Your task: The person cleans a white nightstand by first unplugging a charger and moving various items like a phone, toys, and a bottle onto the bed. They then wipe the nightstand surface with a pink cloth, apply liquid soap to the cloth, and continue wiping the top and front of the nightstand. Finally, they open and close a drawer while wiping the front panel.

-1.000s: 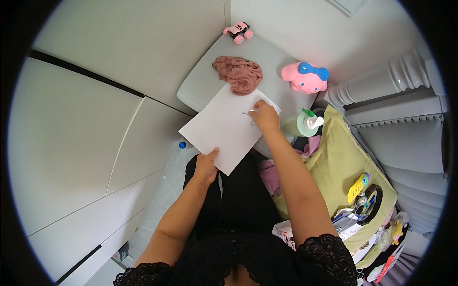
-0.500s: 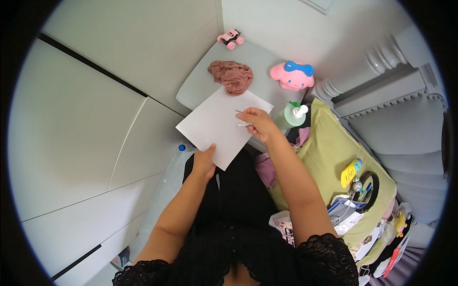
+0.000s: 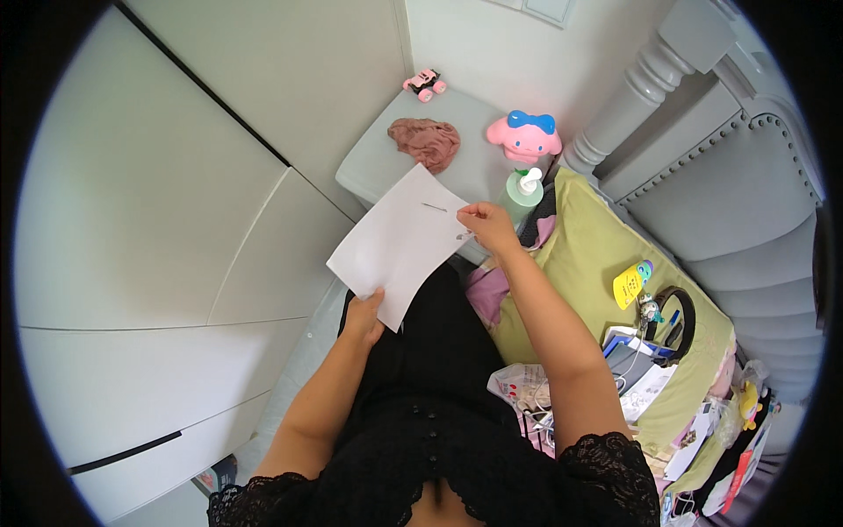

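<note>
A white sheet of paper point(image 3: 395, 237) spans the space above my lap, its far corner overlapping the grey bedside table point(image 3: 364, 171). My left hand point(image 3: 364, 318) grips its near left edge, thumb on top. At the sheet's right edge, the fingertips of my right hand point(image 3: 492, 226) are pinched together. What they hold is too small to make out. Just under them shows a small whitish bit with dark spots point(image 3: 464, 234). A thin dark line, like a needle or short stick point(image 3: 435, 207), appears on the paper left of those fingertips; I cannot tell whether it lies there loose.
On the bedside table are a crumpled brownish-pink cloth point(image 3: 426, 143), a pink toy truck point(image 3: 425, 85) and a pink figure with a blue bow point(image 3: 525, 136). A green pump bottle point(image 3: 523, 193) stands beside my right hand. The green pillow point(image 3: 571, 255) carries a yellow tube point(image 3: 630, 285) and a black headband point(image 3: 685, 325).
My right hand has shifted slightly right, off the thin dark piece it was holding, which now shows on the paper. The sheet has tilted and curves more. The head view has turned a little.
</note>
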Tool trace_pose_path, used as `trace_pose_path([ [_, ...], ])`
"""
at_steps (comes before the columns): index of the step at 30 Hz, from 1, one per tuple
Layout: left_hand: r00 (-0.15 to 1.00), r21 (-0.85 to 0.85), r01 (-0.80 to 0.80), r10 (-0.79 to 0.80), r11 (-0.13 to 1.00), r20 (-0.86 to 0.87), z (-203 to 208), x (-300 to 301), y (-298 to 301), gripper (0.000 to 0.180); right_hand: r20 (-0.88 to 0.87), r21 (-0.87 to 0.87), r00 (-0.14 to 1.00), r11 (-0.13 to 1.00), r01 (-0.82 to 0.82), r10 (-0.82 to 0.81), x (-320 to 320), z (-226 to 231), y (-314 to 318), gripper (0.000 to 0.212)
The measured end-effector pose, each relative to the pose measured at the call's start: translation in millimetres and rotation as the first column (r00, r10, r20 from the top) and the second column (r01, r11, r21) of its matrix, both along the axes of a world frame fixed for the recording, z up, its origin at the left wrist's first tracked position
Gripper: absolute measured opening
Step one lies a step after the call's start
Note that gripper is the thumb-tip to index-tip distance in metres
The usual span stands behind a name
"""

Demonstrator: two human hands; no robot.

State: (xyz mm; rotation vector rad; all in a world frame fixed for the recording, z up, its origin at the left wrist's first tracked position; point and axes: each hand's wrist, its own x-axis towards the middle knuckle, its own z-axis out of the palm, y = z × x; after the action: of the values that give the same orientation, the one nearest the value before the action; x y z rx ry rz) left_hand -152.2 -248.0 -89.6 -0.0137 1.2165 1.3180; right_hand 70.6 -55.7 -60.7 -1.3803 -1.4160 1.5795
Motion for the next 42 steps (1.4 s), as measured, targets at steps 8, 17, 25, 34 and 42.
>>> trace_pose_path([
  [8,1.0,0.086,-0.006,0.007,0.996,-0.011,24.8,-1.1,-19.0,0.045,0.822,0.161,0.535,0.821,-0.548,0.196,-63.8,65.0,39.3,0.024],
  [17,0.998,0.143,-0.012,0.004,0.99,0.056,31.7,4.9,-10.3,0.048,0.941,0.005,0.24,0.701,-0.713,0.237,-71.5,67.6,46.4,0.021],
  [25,0.996,0.095,-0.013,0.005,0.995,0.087,44.5,8.5,-8.0,0.046,0.968,-0.047,0.093,0.537,-0.842,0.232,-55.5,94.4,56.1,0.021],
  [34,0.995,0.128,0.053,-0.064,0.99,0.082,54.4,8.7,-11.7,0.046,0.973,-0.157,-0.079,0.369,-0.916,0.218,-50.1,97.7,53.0,0.02],
  [42,0.993,0.17,0.074,-0.088,0.983,0.075,55.5,5.8,-15.1,0.044,0.961,-0.002,0.093,0.34,-0.94,0.262,-46.5,94.5,58.6,0.014],
])
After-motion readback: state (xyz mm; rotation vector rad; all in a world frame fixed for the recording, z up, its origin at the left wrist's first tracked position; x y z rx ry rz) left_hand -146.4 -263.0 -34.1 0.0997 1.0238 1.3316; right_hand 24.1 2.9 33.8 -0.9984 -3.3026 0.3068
